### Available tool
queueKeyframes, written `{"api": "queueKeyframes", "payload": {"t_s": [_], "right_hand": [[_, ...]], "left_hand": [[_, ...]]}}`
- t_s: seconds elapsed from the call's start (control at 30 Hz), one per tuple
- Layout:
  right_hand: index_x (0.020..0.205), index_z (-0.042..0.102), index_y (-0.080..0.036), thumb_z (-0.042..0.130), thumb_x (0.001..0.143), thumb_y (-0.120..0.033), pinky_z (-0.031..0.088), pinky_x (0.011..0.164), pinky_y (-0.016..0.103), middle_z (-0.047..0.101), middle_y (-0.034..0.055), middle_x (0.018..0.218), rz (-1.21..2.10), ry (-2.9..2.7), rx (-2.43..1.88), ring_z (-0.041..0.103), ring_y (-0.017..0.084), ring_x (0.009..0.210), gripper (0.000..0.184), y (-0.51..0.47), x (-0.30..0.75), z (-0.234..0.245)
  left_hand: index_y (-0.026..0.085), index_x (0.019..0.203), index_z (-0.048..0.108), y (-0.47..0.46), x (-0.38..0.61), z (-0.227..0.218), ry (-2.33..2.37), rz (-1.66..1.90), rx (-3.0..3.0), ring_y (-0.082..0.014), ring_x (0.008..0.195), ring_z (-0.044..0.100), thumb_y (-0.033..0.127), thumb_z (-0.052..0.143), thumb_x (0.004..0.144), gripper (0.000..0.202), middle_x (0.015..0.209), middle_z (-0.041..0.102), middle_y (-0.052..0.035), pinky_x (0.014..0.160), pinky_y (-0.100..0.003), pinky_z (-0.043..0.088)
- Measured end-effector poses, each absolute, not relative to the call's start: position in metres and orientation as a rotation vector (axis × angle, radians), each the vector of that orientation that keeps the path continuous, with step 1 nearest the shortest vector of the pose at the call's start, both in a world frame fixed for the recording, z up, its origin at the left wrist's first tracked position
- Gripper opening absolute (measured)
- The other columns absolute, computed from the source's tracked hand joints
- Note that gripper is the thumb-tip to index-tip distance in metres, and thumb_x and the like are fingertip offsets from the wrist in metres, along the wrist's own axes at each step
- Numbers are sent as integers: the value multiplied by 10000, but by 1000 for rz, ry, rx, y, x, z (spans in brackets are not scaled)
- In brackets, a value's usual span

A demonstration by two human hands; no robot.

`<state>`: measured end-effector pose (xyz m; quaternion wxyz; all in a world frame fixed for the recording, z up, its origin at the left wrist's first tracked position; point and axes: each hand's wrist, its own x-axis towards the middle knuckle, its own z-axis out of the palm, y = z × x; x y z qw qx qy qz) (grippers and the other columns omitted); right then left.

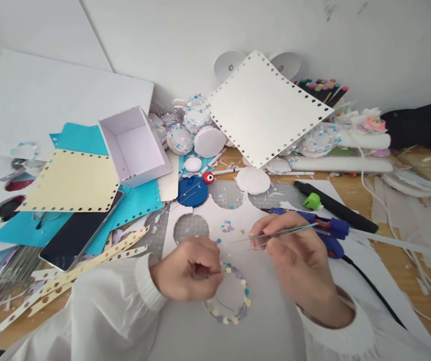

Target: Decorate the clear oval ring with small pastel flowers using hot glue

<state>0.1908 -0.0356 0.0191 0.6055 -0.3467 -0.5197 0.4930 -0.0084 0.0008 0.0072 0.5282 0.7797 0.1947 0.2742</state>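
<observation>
My left hand [191, 268] is closed, its fingertips pinching a wire ring [246, 293] dotted with small yellow, blue and white paper flowers. The fingers hide part of that ring. Just right of it, my right hand [294, 250] grips a slim pair of teal tweezers [294, 229], whose tips point left toward my left fingers. Small blue and purple paper flowers [228, 226] lie scattered on white board beyond both hands. A blue glue gun [330, 226] rests behind my right hand.
A pale open box [135, 145] and a dark phone [82, 230] stand to the left among coloured punched sheets. A white punched sheet [264, 110] leans at the back, near decorated balls [180, 139]. A black cable [375, 293] runs along the right.
</observation>
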Motion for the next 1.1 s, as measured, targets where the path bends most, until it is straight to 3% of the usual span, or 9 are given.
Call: {"api": "queueKeyframes", "payload": {"t_s": [0.2,0.3,0.43,0.67,1.1], "right_hand": [[930,632,-262,618,867,-220,555,686,276,670,26,907,1235,-1160,-758,634,149,814,78,-34,191,19],[918,633,-256,628,861,-234,559,696,297,668,34,909,1221,-1155,-794,642,164,831,61,-34,191,18],[923,637,-257,615,868,-187,555,757,289,669,18,922,1219,-1172,-800,648,145,860,92,-32,190,17],[949,644,-258,583,886,-164,552,833,313,657,30,989,1190,-1264,-870,635,158,963,128,-33,189,16],[949,654,-257,599,874,-162,583,817,295,683,30,981,1193,-1264,-933,676,153,900,133,-33,185,17]], "left_hand": [[189,521,435,-2,-10,7,542,856,1984,-137,531,398,157,605,751,288,498,463,6,619,-329,326],[173,711,633,-1,-13,7,678,982,1851,-163,626,470,209,611,811,109,647,557,-49,614,-311,366],[170,909,723,2,-14,5,794,1062,1573,-164,697,495,271,615,852,159,759,586,-67,633,-288,390],[203,851,747,2,-11,-1,729,1085,1301,-125,642,476,257,707,795,87,685,522,-15,600,-257,376],[209,786,755,3,-11,-5,768,1112,1191,-113,620,487,235,733,780,35,670,565,-17,566,-249,382]]}}
